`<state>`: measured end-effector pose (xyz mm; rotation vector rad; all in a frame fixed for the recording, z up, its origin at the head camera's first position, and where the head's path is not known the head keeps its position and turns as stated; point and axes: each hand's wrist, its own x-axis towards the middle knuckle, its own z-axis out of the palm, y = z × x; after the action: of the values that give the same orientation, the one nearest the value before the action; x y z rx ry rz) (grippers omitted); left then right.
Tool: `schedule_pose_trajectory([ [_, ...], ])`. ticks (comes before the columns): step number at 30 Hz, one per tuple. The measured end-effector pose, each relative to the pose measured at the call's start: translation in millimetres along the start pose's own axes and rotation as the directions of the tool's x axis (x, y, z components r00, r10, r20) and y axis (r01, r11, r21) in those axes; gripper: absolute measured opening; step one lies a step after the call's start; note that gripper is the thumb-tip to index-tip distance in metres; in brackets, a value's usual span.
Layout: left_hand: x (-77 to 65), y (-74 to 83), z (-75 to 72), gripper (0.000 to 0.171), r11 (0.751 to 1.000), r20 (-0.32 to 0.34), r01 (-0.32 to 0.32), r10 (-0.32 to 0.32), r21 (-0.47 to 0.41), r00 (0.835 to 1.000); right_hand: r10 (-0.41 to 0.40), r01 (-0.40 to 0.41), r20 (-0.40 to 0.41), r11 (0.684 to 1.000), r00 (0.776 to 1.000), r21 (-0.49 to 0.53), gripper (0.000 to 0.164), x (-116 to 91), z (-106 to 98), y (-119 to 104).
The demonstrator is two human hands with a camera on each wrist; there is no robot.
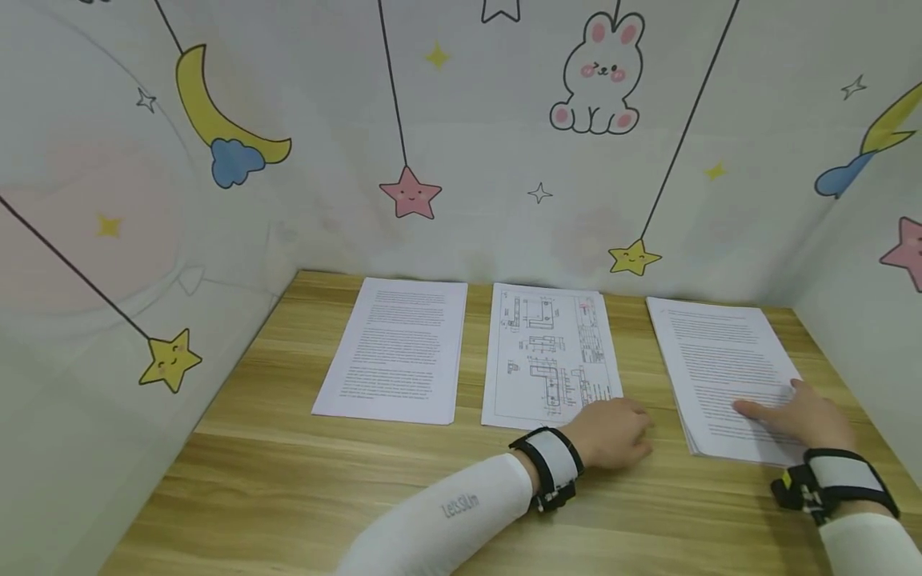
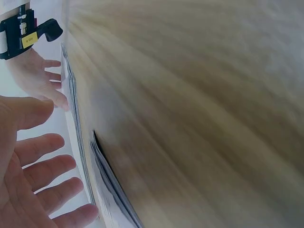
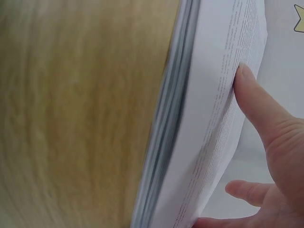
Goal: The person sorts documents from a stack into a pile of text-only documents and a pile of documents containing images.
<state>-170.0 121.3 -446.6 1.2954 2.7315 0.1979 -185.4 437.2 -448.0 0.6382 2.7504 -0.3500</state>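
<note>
Three stacks of printed paper lie in a row on a wooden table. My right hand (image 1: 810, 416) is at the near right part of the right paper stack (image 1: 720, 344). In the right wrist view its thumb (image 3: 259, 102) touches the printed top sheet (image 3: 213, 95), with the other fingers spread apart. My left hand (image 1: 608, 432) hovers by the near right corner of the middle stack (image 1: 526, 344), which has a technical drawing on top. Its fingers (image 2: 50, 171) look loosely extended and hold nothing in the left wrist view.
The left stack (image 1: 396, 352), topped by a page of text, lies apart from both hands. Behind the wooden table (image 1: 288, 480) stands a pale wall covering (image 1: 490, 232) with cartoon prints, which continues along both sides. Each wrist wears a strapped camera.
</note>
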Motion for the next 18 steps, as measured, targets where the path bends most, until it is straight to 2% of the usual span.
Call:
schedule_pose_trajectory([
  [8, 5.3, 8.7, 7.0, 0.041, 1.000, 0.018, 0.001, -0.001, -0.010, 1.000, 0.061, -0.061, -0.039, 0.998, 0.997, 0.015, 0.130, -5, 2, -7],
  [13, 7.5, 13.3, 8.6, 0.040, 1.000, 0.027, -0.002, 0.002, -0.005, 1.000, 0.053, -0.052, -0.069, 0.998, 0.996, 0.021, 0.127, -9, 3, -8],
  [18, 8.7, 16.2, 8.6, 0.042, 1.000, 0.039, -0.001, 0.001, -0.005, 0.999, 0.043, -0.042, -0.048, 0.999, 0.998, 0.029, 0.131, -9, 3, -8],
])
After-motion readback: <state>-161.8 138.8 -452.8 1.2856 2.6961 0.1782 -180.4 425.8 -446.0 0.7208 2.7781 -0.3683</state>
